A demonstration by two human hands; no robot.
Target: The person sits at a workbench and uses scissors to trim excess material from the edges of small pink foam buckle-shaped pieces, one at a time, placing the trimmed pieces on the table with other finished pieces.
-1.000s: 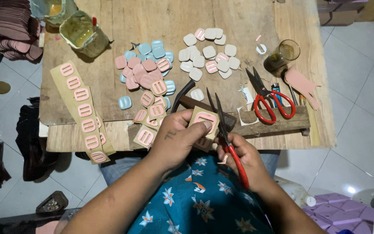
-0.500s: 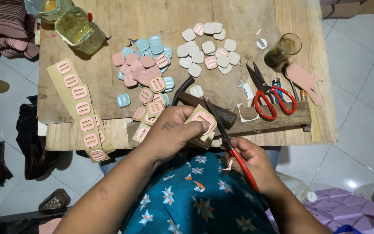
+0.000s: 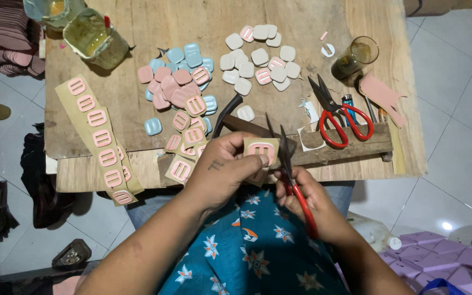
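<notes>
- The left hand (image 3: 222,166) is seen clamped on a tan card square (image 3: 261,151) bearing a pink buckle shape, held just off the near edge of the wooden table (image 3: 154,33).
- The right hand (image 3: 307,199) is closed around red-handled scissors (image 3: 290,175), whose dark blades are parted at the square's right side.
- A strip of pink buckles (image 3: 96,136) is laid along the table's left edge.
- A second pair of scissors (image 3: 337,117) is left near the right edge.

Blue star-patterned garment, bare forearms
</notes>
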